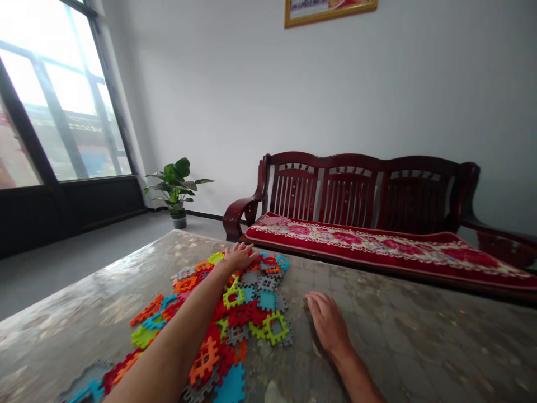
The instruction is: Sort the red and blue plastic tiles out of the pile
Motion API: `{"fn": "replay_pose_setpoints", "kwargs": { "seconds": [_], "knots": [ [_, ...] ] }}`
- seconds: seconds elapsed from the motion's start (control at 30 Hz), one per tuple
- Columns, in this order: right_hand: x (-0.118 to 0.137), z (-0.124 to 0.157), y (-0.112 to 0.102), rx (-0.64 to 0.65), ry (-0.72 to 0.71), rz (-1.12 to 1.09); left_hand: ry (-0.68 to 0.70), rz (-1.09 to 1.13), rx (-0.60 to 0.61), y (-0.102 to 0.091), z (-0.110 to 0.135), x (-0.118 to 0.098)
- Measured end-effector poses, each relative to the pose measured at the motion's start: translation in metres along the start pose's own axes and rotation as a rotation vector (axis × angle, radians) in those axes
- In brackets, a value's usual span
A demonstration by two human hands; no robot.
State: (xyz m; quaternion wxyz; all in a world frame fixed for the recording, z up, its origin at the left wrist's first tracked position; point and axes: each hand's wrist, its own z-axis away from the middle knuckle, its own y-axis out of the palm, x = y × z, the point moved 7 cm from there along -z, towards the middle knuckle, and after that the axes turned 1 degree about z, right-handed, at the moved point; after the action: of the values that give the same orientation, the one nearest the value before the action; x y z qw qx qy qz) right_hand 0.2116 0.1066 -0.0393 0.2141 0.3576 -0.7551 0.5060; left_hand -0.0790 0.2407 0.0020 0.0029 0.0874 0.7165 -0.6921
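Observation:
A spread of flat plastic interlocking tiles [235,313] in red, orange, blue, green, yellow and grey lies across the table [398,341]. My left hand [239,256] reaches over the pile to its far end, fingers bent down onto the tiles there; whether they grip one is hidden. My right hand [327,322] lies flat on the bare tabletop just right of the pile, fingers together and stretched out, holding nothing.
A dark red wooden bench [361,196] with a red flowered cushion [377,246] stands right behind the table's far edge. A potted plant [176,190] sits on the floor by a large window [54,101] at the left. A framed picture [329,10] hangs on the wall.

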Motion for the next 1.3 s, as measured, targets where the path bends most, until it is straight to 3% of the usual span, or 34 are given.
{"fn": "replay_pose_setpoints", "kwargs": {
  "seconds": [0.2, 0.53, 0.7, 0.8, 0.9, 0.97, 1.1, 1.3],
  "knots": [
    [0.003, -0.001, -0.002, 0.001, 0.012, 0.006, -0.003, -0.005, 0.015, 0.005, 0.014, 0.006],
    [0.002, -0.002, -0.002, -0.001, 0.013, -0.016, 0.077, -0.053, -0.163, -0.034, 0.05, -0.003],
    [0.001, -0.002, -0.002, -0.018, 0.021, -0.017, 0.13, 0.036, -0.299, -0.047, 0.044, -0.037],
    [0.001, -0.002, -0.001, -0.015, 0.007, -0.003, 0.232, 0.073, -0.255, -0.035, 0.028, -0.075],
    [0.002, -0.001, -0.001, -0.018, 0.002, 0.015, 0.294, 0.065, -0.077, -0.01, 0.013, -0.106],
    [0.002, -0.001, -0.002, -0.022, 0.004, 0.02, 0.301, 0.044, 0.016, 0.004, 0.008, -0.115],
    [0.003, -0.001, -0.003, -0.016, 0.012, 0.028, 0.282, 0.012, 0.061, 0.011, 0.016, -0.113],
    [0.003, -0.002, -0.002, 0.011, 0.029, 0.028, 0.187, -0.024, 0.042, -0.008, 0.038, -0.091]
  ]
}}
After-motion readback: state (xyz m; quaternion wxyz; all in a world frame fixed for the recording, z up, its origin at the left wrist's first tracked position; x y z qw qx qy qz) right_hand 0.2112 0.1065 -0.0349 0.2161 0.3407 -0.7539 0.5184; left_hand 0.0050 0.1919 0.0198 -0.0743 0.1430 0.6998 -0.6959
